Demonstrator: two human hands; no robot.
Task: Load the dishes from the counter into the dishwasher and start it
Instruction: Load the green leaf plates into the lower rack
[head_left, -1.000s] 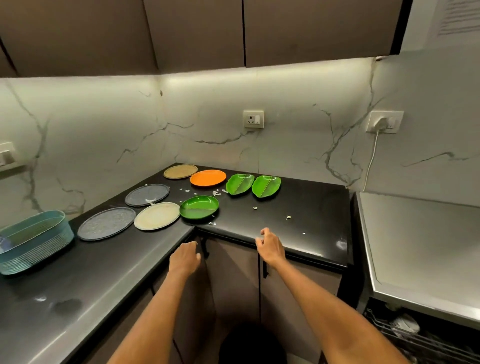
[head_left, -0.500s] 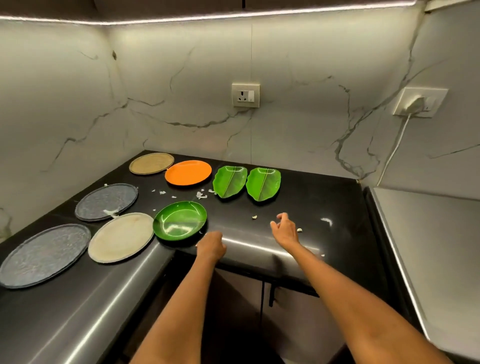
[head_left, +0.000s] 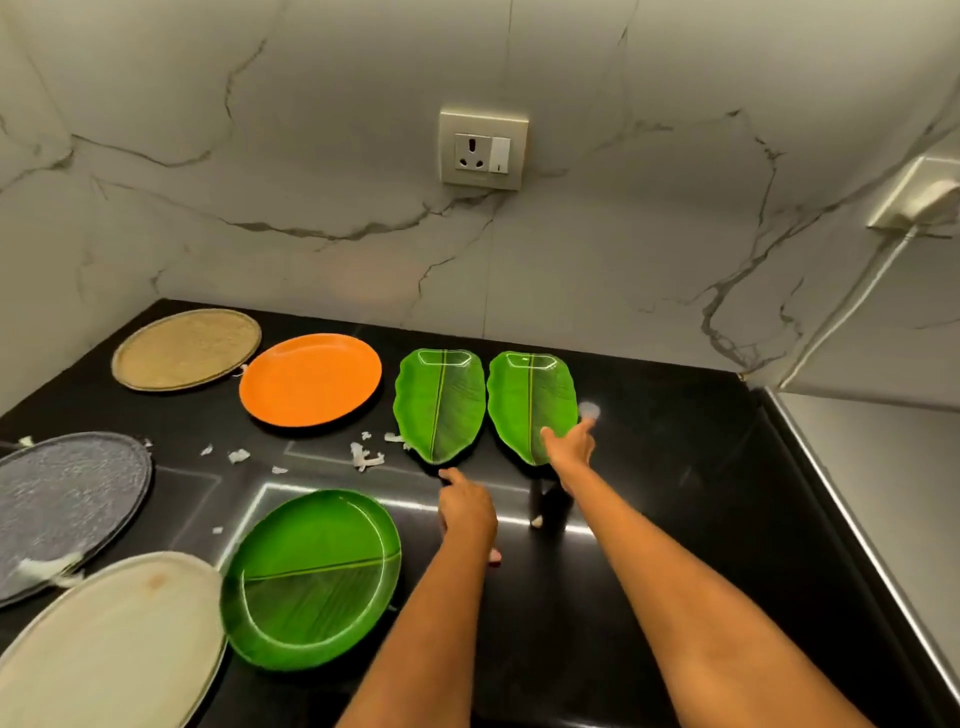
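Observation:
Two green leaf-shaped plates lie side by side at the back of the black counter (head_left: 675, 493): a left leaf plate (head_left: 440, 405) and a right leaf plate (head_left: 530, 402). My right hand (head_left: 569, 449) reaches over the near tip of the right leaf plate, fingers stretched out, holding nothing. My left hand (head_left: 465, 506) hovers just in front of the left leaf plate's tip, fingers loosely extended and empty. A round green divided plate (head_left: 311, 577) sits nearer me on the left. An orange plate (head_left: 310, 379) and a tan plate (head_left: 186, 348) lie at the back left.
A grey speckled plate (head_left: 67, 504) and a cream plate (head_left: 109, 644) lie at the left edge. White food scraps (head_left: 363, 457) are scattered between the plates. A wall socket (head_left: 483, 150) is on the marble backsplash. A steel appliance top (head_left: 883, 467) adjoins the counter on the right.
Both hands have moved from the counter's front edge forward across the counter to the tips of the leaf plates. The view has moved closer and tilted down.

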